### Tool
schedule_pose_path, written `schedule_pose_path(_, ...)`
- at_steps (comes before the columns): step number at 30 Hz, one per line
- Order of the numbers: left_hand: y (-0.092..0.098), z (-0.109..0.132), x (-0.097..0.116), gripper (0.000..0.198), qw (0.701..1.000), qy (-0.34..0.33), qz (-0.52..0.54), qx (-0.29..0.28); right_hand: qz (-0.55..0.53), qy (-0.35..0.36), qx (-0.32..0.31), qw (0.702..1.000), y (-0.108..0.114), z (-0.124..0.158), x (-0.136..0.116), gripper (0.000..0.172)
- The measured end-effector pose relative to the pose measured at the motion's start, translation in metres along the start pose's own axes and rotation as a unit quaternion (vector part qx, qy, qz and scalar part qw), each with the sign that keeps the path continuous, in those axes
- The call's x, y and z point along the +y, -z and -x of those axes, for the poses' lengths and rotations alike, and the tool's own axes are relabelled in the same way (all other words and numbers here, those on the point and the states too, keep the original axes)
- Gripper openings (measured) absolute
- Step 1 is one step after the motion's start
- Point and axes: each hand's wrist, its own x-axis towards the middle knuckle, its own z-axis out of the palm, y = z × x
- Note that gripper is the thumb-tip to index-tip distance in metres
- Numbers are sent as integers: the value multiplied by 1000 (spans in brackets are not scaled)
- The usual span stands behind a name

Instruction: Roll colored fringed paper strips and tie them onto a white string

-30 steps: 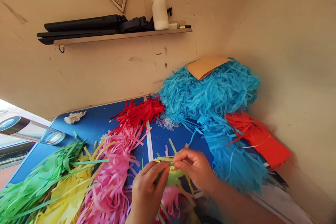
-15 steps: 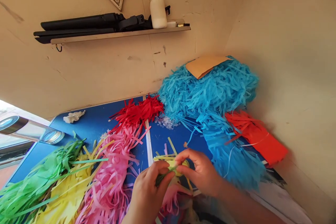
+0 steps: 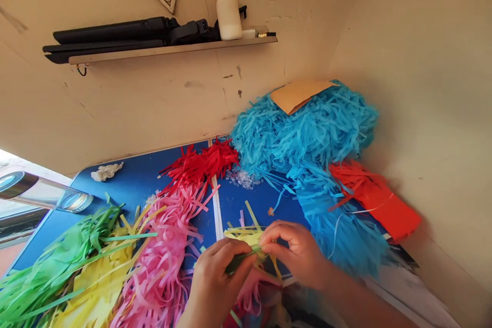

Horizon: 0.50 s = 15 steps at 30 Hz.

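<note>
My left hand (image 3: 215,282) and my right hand (image 3: 298,253) meet low in the middle, over a blue table (image 3: 130,184). Both pinch a small bundle of yellow and green paper strips (image 3: 246,238), fingers closed around it. A thin green strip runs out from under my left thumb. Pink fringe (image 3: 165,261) lies just left of my left hand and more pink paper shows beneath both hands. A blue fringe pile (image 3: 307,143) rises right behind my right hand.
Green fringe (image 3: 49,271) and yellow fringe (image 3: 96,287) lie at the left, red fringe (image 3: 200,164) further back, orange paper (image 3: 380,205) by the right wall. A wall shelf (image 3: 169,50) carries black tools and a white bottle (image 3: 227,5). A metal tube (image 3: 42,192) enters from the left.
Both hands have shifted slightly down and right while working the bundle. My right fingers have curled lower over the strips. The piles have not moved.
</note>
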Motion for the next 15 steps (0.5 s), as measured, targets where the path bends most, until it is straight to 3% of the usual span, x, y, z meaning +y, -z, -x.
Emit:
schedule_pose_path(7,-3,2,0,2,999,-32,-16,21,34,24,34,999,3,2,-2,14)
schedule_pose_path(15,-13,6,1,14,993,-93,-10,77,45,32,79,995,1,6,-4,6)
